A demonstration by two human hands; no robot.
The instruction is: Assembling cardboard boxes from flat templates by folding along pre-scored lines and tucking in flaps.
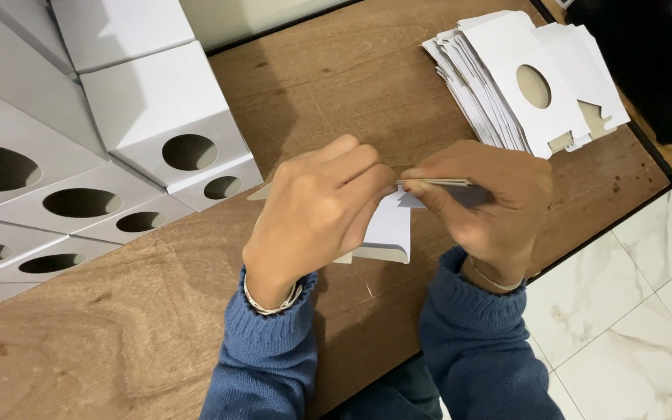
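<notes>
The person is sitting at a brown wooden bench and working with both hands near the middle of its near edge. The left hand is pinching a flat white card piece with its fingers curled tight on it. The right hand is gripping the same card piece from the other side, thumb and fingers squeezed shut on its top edge. The card piece is thin and smooth, white on one side and grey-brown on the other. Its top edge is running left to right between the two hands, and the rest is hanging down toward the near edge, with one rounded corner showing at the bottom. Both arms are wearing blue knitted sleeves, and a thin bracelet is sitting on the left wrist.

At the far right corner, a stack of flat card blanks is lying fanned out, with a round hole in the top one. Along the left edge, folded white boxes with oval holes are standing packed close together.
</notes>
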